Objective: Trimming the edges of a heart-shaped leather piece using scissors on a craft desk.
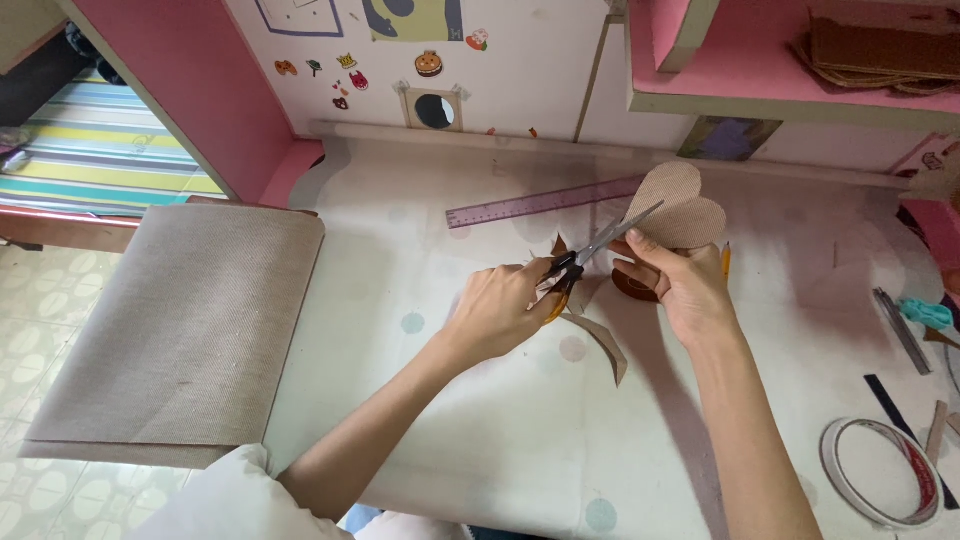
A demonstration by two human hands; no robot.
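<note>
The left hand (497, 308) is closed around the handles of a pair of scissors (590, 255), whose blades are parted and point up to the right, their tips at the edge of a heart-shaped piece of tan fabric (678, 208). The right hand (680, 280) grips that heart from below, thumb on its near face and fingers curled behind, holding it up off the desk (520, 430) just right of the scissors. A curved offcut (605, 345) of the same cloth trails down from the cut and lies on the desk under the left hand. A purple ruler (545, 203) lies slantwise behind the heart, partly hidden by it. A yellow pencil (726, 262) shows just right of the right hand, and something round and brown (632, 285) sits on the desk behind that hand; what it is cannot be told. A large folded sheet of tan fabric (180, 330) hangs over the desk's left edge, well apart from the hands. A roll of tape (880, 470) lies flat near the right corner, with a dark strip (900, 415) beside it and a metal tool (902, 330) further up.
</note>
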